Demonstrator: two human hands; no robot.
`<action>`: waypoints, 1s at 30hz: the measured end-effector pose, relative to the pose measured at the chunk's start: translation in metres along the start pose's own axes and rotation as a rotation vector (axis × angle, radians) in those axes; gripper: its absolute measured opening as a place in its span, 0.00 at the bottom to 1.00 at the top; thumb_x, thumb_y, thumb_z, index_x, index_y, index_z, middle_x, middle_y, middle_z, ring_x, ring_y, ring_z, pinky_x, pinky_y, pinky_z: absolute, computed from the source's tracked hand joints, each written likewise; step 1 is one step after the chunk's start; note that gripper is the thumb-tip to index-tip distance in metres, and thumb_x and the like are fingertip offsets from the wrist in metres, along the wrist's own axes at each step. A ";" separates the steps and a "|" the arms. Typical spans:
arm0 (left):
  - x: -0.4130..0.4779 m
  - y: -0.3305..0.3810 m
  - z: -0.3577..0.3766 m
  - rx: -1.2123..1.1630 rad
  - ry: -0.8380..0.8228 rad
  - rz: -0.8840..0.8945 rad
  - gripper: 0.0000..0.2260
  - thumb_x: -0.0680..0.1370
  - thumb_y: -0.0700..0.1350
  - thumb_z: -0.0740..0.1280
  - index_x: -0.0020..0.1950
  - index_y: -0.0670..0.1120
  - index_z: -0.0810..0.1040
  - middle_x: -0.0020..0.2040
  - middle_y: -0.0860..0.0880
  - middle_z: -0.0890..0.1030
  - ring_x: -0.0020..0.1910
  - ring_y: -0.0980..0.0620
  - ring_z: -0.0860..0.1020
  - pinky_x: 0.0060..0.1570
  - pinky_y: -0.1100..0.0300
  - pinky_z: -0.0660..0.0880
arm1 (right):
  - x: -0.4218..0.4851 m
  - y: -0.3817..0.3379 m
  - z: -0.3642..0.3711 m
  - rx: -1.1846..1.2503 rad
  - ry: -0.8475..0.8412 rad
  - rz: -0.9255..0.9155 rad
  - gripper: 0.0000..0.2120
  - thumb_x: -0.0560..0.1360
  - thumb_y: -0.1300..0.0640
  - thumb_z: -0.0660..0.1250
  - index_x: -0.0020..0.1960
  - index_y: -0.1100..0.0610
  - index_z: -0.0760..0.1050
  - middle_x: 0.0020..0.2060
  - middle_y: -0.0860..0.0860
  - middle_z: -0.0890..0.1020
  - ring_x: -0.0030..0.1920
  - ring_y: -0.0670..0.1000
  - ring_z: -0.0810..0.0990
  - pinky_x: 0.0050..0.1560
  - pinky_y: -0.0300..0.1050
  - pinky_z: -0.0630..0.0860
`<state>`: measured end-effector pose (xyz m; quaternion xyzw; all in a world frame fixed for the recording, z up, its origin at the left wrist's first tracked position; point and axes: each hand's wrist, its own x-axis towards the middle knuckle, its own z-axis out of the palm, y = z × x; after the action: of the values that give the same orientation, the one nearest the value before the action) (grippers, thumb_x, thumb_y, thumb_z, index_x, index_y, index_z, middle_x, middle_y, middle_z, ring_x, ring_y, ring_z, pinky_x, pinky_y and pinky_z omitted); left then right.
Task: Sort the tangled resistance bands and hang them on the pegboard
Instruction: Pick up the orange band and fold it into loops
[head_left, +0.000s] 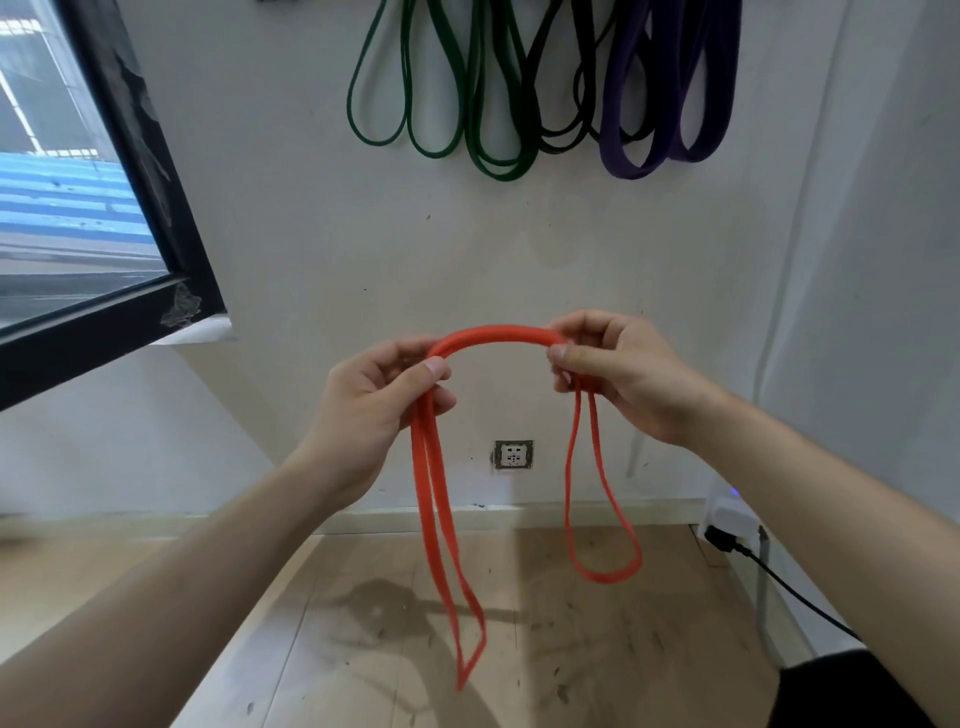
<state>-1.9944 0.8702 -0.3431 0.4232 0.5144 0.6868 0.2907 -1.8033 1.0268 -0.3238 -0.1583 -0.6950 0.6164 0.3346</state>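
An orange-red resistance band (496, 333) arches between my two hands in front of the wall. My left hand (379, 402) pinches its left side, and a long doubled loop hangs down from there toward the floor. My right hand (618, 371) pinches its right side, with a shorter loop dangling below. High on the wall hang green bands (441, 93), black bands (563, 104) and purple bands (670, 104). Their hooks lie above the top edge, out of sight.
A black-framed window (150, 171) is open at the left. A wall socket (513, 454) sits low on the wall. At the right a white plug box (732, 517) has a black cable (789, 587) running across the scuffed wooden floor (363, 623).
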 end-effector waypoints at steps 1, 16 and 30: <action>0.000 0.001 0.001 -0.009 0.009 -0.001 0.08 0.78 0.38 0.68 0.55 0.44 0.83 0.41 0.47 0.83 0.38 0.48 0.82 0.45 0.57 0.81 | -0.001 0.001 0.000 -0.037 -0.031 0.011 0.09 0.75 0.69 0.69 0.53 0.61 0.78 0.37 0.53 0.79 0.37 0.52 0.79 0.44 0.44 0.80; -0.011 0.001 -0.001 0.206 -0.266 -0.085 0.13 0.76 0.32 0.70 0.58 0.43 0.80 0.48 0.42 0.87 0.49 0.43 0.86 0.49 0.57 0.82 | -0.005 -0.003 0.029 -0.311 -0.066 -0.142 0.05 0.78 0.60 0.68 0.53 0.59 0.82 0.35 0.49 0.80 0.35 0.48 0.77 0.38 0.40 0.76; -0.014 -0.005 -0.005 0.016 -0.431 -0.196 0.06 0.74 0.35 0.69 0.49 0.41 0.77 0.44 0.42 0.82 0.48 0.41 0.83 0.53 0.48 0.81 | -0.005 -0.001 0.022 -0.261 -0.071 -0.120 0.04 0.78 0.61 0.68 0.51 0.59 0.81 0.35 0.52 0.79 0.36 0.51 0.76 0.39 0.45 0.75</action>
<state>-1.9922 0.8580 -0.3521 0.5103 0.4844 0.5450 0.4559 -1.8140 1.0067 -0.3248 -0.1367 -0.7888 0.5052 0.3225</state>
